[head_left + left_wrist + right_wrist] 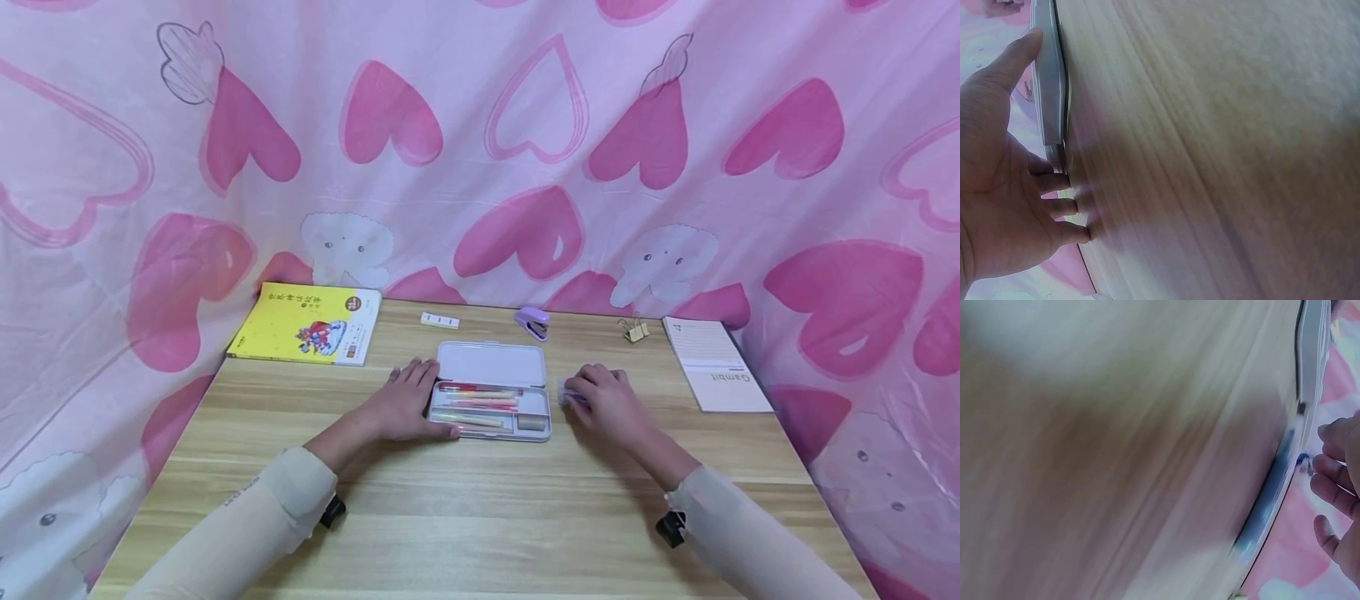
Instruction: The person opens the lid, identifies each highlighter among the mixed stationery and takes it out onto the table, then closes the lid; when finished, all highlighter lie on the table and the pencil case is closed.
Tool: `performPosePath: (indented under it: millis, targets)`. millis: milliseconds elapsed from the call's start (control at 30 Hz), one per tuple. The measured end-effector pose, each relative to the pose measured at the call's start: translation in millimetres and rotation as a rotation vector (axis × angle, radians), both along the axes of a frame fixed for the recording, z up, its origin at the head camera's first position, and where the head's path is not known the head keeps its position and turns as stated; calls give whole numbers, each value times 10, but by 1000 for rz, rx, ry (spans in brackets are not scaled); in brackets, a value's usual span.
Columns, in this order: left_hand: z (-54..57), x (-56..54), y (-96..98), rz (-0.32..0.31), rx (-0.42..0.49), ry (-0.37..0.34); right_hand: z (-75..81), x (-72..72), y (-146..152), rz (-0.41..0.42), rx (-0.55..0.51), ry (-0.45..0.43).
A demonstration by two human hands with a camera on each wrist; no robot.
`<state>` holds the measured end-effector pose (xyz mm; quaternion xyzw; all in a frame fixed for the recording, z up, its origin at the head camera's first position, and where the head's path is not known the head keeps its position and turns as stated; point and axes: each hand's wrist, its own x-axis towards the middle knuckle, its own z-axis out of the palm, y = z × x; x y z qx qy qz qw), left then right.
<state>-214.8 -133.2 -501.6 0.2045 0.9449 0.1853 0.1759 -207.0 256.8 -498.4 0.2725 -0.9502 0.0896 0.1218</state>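
Note:
A white pencil case (491, 364) lies with its lid back on the wooden table. Several pens and pencils (480, 402) fill its tray, and a small grey-brown block (532, 423) sits in the right front compartment. My left hand (401, 404) is at its left end, thumb on the front edge (1050, 94), fingers spread along the side. Just right of the case, my right hand (602, 402) hovers low over a flat bluish piece (564, 393). In the right wrist view, its loosely bent fingers (1335, 487) show beside that blue strip (1266, 500), apart from it.
Along the back stand a small white strip (440, 320), a purple stapler (533, 323) and gold binder clips (634, 331). A yellow book (300, 321) lies at the back left, a white notepad (716, 367) at the back right. Heart-patterned curtain (480, 125) surrounds the table.

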Motion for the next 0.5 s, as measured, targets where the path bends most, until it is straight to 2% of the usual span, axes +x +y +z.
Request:
performPosePath:
  millis: [333,500]
  targets:
    - [2,-14,2,1,-7,-12,-15,-87,-490,107,1,-68]
    - [19,-10,4,5,-14,-17,-40,-118,-711,177,23,-14]
